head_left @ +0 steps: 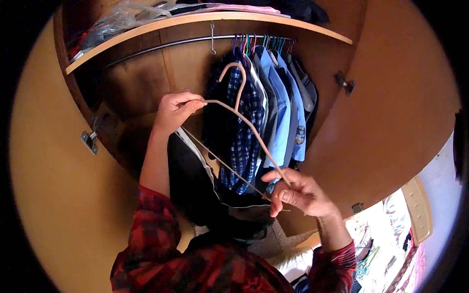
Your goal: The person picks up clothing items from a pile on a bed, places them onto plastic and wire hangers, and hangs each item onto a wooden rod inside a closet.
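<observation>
1. Left hand (173,111) was clamped on one end of a beige hanger (244,122); right hand (298,194) gripped the other end, hands well apart.
2. Hanger was held tilted in front of the open wardrobe, w/ a dark garment (195,185) draped on it, hanging below btwn the hands.
3. Behind: blue shirts (283,107) on the rail (161,45), under a wooden shelf (195,20).
</observation>
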{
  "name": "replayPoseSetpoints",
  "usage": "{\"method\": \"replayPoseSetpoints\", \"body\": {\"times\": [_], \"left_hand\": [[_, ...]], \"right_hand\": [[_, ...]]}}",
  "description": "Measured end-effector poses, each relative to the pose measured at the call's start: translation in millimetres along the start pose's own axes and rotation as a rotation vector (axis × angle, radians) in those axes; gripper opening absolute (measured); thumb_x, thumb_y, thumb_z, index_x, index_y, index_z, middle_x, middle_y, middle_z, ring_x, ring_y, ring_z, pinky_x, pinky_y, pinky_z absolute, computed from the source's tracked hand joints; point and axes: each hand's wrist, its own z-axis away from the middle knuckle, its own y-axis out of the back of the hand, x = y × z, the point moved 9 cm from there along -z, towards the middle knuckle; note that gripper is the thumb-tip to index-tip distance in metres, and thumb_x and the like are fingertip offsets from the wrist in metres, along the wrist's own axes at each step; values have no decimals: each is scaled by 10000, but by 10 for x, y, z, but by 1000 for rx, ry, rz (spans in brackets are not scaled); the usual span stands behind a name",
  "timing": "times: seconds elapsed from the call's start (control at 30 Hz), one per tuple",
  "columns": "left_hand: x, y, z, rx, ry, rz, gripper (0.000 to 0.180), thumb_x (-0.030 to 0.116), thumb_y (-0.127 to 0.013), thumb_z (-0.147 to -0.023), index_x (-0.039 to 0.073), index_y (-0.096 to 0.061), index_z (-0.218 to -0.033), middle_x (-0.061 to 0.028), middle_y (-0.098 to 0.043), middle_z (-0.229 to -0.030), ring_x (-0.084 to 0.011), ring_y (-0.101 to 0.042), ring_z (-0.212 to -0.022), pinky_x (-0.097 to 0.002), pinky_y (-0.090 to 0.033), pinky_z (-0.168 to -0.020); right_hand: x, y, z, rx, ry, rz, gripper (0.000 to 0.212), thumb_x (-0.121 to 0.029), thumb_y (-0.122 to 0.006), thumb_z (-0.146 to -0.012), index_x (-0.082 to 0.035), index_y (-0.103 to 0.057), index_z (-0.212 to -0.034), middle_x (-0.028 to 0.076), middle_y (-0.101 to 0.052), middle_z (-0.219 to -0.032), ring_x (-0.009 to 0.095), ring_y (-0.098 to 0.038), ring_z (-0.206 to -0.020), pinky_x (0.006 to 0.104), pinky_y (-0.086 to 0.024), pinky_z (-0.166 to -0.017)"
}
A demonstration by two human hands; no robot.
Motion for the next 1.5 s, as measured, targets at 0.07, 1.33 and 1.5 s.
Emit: {"method": "replayPoseSetpoints", "body": {"times": [0.07, 1.33, 1.5], "left_hand": [[-246, 39, -107, -8, 15, -64, 102, 71, -641, -798, -22, -664, -832, -68, -631, -713, -115, -553, -651, -240, -418, -587], [-1838, -244, 656, 245, 337, 162, 146, 134, -607, -842, 34, -673, -925, -73, -626, -1018, -184, -627, -850, -256, -519, -685], [-1596, -552, 737, 78, 347, 174, 129, 117, -608, -842, 27, -672, -909, -75, -630, -989, -165, -624, -830, -267, -525, -641]], "right_hand": [[194, 28, -168, 47, 12, -29, 340, -167, -449, -946, 37, -443, -1217, 26, -515, -653, 117, -537, -631, 236, -413, -595], [805, 1833, -2932, 654, 158, -59, 281, -225, -436, -942, -18, -502, -1120, -54, -306, -581, 76, -318, -495, 276, -383, -543], [482, 1624, -2419, 886, 251, 803, 414, -126, -565, -838, 47, -476, -1203, 243, -587, -1017, 381, -567, -980, 367, -439, -857]]}}
